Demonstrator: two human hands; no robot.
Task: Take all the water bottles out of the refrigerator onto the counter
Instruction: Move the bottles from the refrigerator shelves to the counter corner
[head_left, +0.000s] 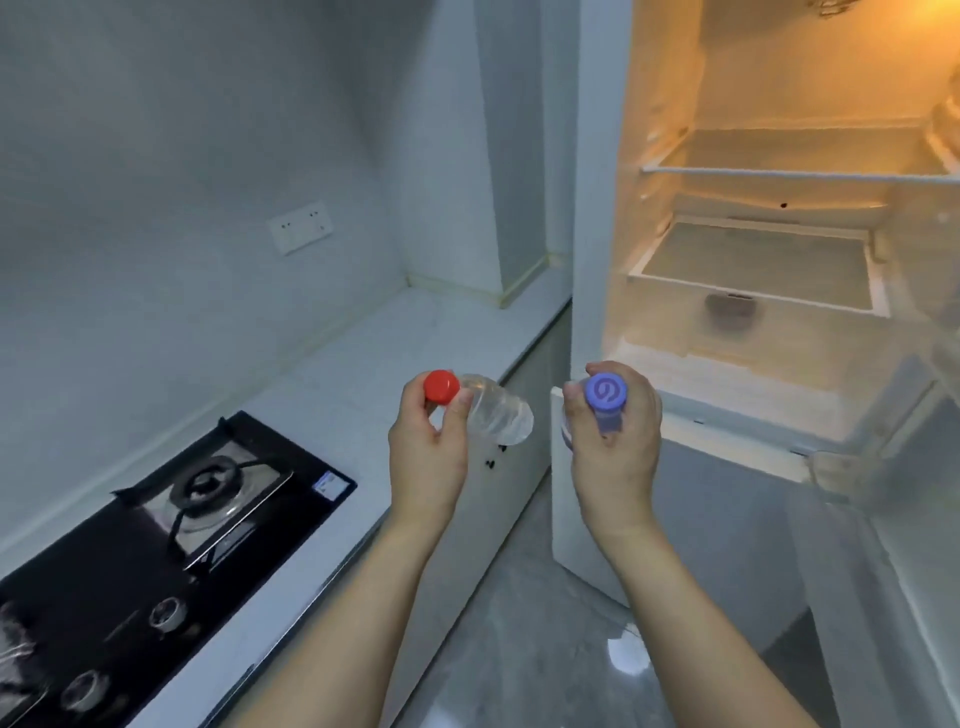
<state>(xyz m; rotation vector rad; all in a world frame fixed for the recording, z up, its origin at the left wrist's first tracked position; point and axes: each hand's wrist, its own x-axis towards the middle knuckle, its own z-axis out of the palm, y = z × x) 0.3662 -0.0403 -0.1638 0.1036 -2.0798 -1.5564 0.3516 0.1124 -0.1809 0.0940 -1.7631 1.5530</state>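
a clear red-capped bottle (496, 415) tilted above the tabletop (363, 364); a blue-capped bottle (602, 400) upright before the open refrigerator (753, 270).

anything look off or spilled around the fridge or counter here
Nothing is spilled or damaged. The white refrigerator stands open with bare shelves. The left hand grips a clear red-capped water bottle that is tilted over the white counter; the right hand grips a purple-capped bottle. A few small dark specks show near the counter edge.

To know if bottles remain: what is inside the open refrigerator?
The refrigerator shows a bare wire shelf and a drawer cover; no bottles visible. The drawer's inside and the right edge are hidden.
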